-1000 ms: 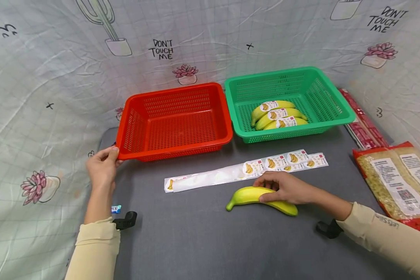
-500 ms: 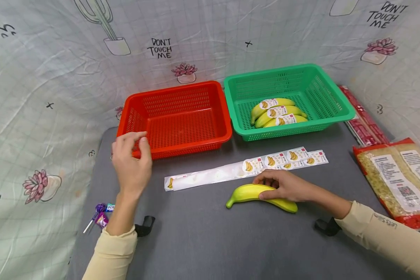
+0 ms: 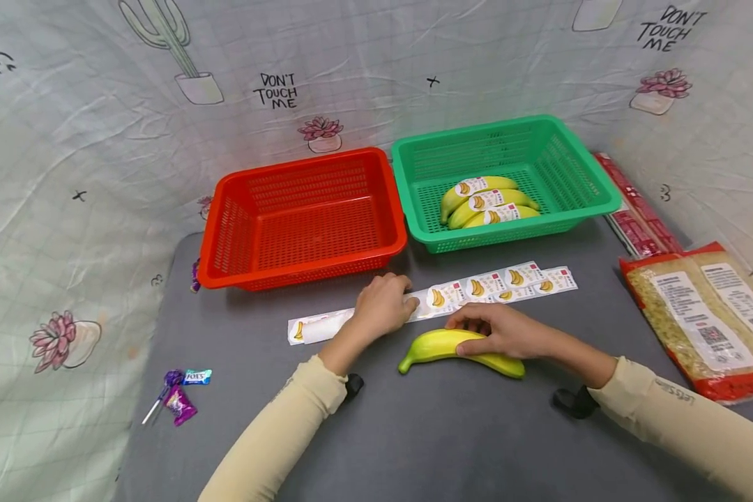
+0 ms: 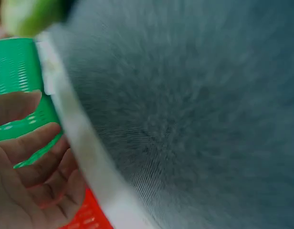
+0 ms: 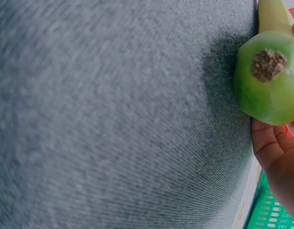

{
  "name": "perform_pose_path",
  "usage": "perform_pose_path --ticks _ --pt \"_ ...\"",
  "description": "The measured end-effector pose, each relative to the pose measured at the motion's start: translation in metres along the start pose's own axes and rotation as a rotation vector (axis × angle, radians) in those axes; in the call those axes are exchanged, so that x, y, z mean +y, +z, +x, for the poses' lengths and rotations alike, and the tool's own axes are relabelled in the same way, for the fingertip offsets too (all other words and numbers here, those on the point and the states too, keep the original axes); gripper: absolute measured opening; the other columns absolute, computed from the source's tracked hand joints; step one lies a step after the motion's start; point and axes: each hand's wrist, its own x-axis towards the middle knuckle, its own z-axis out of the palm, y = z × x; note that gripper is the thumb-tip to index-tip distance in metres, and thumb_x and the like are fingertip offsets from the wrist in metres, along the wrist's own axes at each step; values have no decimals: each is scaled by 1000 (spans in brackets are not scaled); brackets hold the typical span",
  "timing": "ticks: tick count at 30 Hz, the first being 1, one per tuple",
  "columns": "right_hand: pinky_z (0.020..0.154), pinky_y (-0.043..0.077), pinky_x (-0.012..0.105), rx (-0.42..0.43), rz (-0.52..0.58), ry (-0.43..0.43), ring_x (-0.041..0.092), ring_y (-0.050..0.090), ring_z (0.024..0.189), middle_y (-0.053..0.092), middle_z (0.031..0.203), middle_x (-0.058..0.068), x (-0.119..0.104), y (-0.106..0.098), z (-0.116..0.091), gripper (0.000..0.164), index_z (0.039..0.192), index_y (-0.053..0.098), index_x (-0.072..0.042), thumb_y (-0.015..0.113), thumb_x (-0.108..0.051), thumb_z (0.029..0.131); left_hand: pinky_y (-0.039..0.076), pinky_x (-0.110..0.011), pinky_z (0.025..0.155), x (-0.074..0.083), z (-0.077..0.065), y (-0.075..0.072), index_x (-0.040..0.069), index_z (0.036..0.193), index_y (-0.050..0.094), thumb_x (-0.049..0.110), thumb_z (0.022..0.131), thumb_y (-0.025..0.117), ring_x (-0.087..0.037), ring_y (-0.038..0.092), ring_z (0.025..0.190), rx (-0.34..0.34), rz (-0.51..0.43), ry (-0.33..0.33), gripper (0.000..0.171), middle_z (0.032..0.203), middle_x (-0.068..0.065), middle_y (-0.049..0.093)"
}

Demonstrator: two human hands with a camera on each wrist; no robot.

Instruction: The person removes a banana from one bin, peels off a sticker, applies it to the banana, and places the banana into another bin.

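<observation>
A yellow banana [image 3: 429, 346] with greenish ends lies on the grey table, and my right hand [image 3: 508, 331] grips its middle. Up close in the right wrist view is the banana's green end [image 5: 276, 98] with its brown tip. My left hand [image 3: 383, 307] is over the strip of banana-print stickers [image 3: 436, 298], covering part of its blank stretch. In the left wrist view the left hand's fingers [image 4: 35, 140] are loosely bent, the thumb apart from them, with nothing between. Whether they touch the strip I cannot tell.
A red basket [image 3: 301, 268] stands behind the strip. Beside it, a green basket [image 3: 521, 233] holds several stickered bananas [image 3: 492, 199]. At right lie a bag of grain-like food [image 3: 696, 314] and red packets [image 3: 640, 209]; at left, a lollipop [image 3: 173, 378] and wrapped candies [image 3: 180, 406].
My left hand has let go of the red basket's corner and moved right to the sticker strip, uncovering the candies. The right hand stays on the banana. The head view has shifted slightly.
</observation>
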Motion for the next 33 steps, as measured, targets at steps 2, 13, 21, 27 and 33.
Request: perform_pose_path --ticks 2,13,21,27,33 --pt "76 49 24 -5 9 -6 9 58 86 68 103 -2 1 1 1 33 122 69 -15 76 -29 93 54 -47 85 2 9 6 12 116 74 28 94 68 -30 66 102 -22 73 -10 28 110 -9 70" --pt "75 50 24 -3 -1 -20 10 58 84 68 107 -5 2 3 2 32 121 70 -20 76 -33 92 53 -41 70 2 22 11 18 89 71 24 92 73 -23 66 84 -13 91 -20 7 90 -1 67" --pt "74 49 24 12 5 -28 10 56 83 69 107 -1 1 2 1 31 120 70 -16 76 -30 93 52 -41 71 3 25 8 17 91 70 22 93 74 -21 64 83 -22 11 -5 6 90 0 68" --pt "73 48 24 21 17 -22 10 56 82 69 106 -2 2 3 0 31 120 70 -16 77 -30 92 53 -43 76 3 26 8 16 96 71 21 93 73 -22 65 88 -26 -21 -4 7 94 -1 69" --pt "74 48 25 42 14 -26 10 56 82 70 105 -2 4 4 -2 32 121 71 -15 77 -30 92 54 -44 79 3 28 10 16 98 73 21 93 73 -22 66 91 -27 -28 6 7 97 -1 70"
